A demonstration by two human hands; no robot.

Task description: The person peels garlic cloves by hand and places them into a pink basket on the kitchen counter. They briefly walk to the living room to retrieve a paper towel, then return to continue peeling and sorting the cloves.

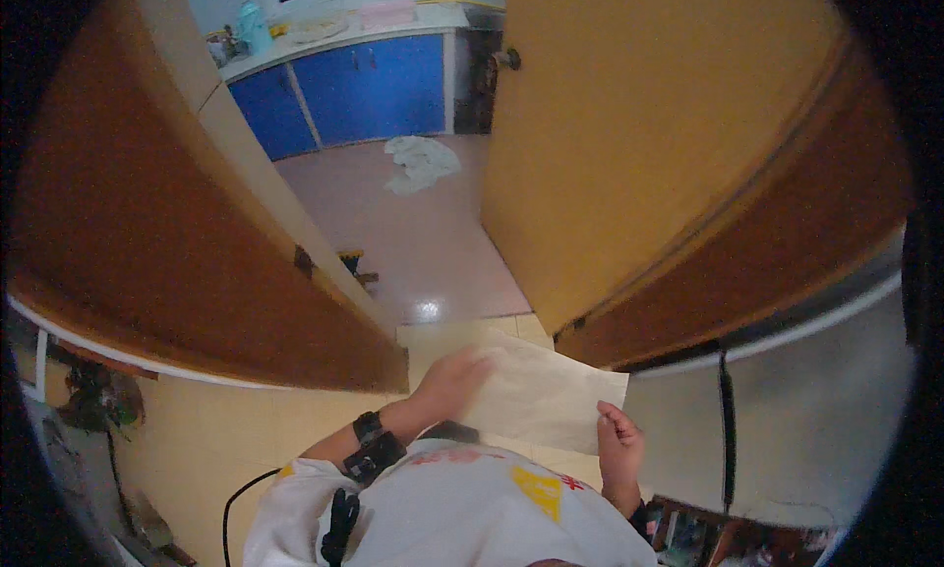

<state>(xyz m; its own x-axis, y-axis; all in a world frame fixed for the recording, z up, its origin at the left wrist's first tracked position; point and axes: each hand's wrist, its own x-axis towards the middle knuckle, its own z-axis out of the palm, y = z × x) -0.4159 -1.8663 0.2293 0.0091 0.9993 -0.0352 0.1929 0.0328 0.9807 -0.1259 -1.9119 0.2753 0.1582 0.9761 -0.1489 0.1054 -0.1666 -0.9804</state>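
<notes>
A pale sheet, seemingly paper (pixel 542 394), is spread out in front of my chest at the lower middle of the head view. My right hand (pixel 621 438) pinches its right edge between thumb and curled fingers. Over the sheet's left part lies my left hand (pixel 459 379), blurred, with its fingers pointing to the right; whether it grips the sheet or only touches it cannot be told. A black strap with a dark device (pixel 375 455) is on my left wrist and forearm.
Ahead is a doorway with an open yellow-brown door (pixel 634 139) on the right. Beyond it, a crumpled whitish cloth or bag (pixel 422 165) lies on the pinkish floor before blue cabinets (pixel 376 87). A black cable (pixel 228 504) curves beside my left arm.
</notes>
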